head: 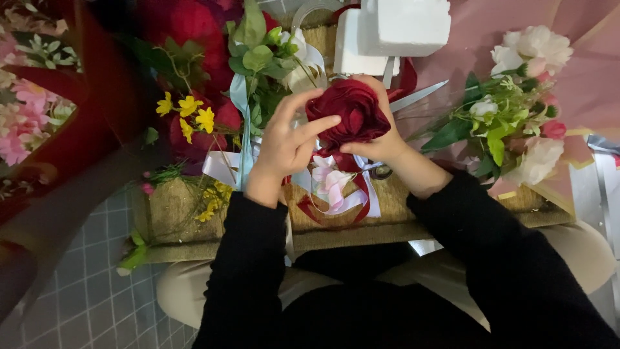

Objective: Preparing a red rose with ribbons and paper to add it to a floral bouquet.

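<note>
A dark red fabric rose point(352, 113) is held up over a burlap-covered board point(174, 213) on my lap. My right hand point(381, 139) grips the rose from below and behind. My left hand point(287, 139) touches its petals from the left, index finger stretched across the front. Under the rose hang white and red ribbons point(339, 194) and a small pale pink flower point(329, 181). Both arms wear black sleeves.
White foam blocks point(394, 29) lie at the top. A bunch of white and pink flowers with green leaves point(516, 123) sits right, on pink paper. Red blooms, yellow flowers point(190, 116), greenery and a light blue ribbon point(242, 129) lie left. Grey tiled floor point(84, 304) lower left.
</note>
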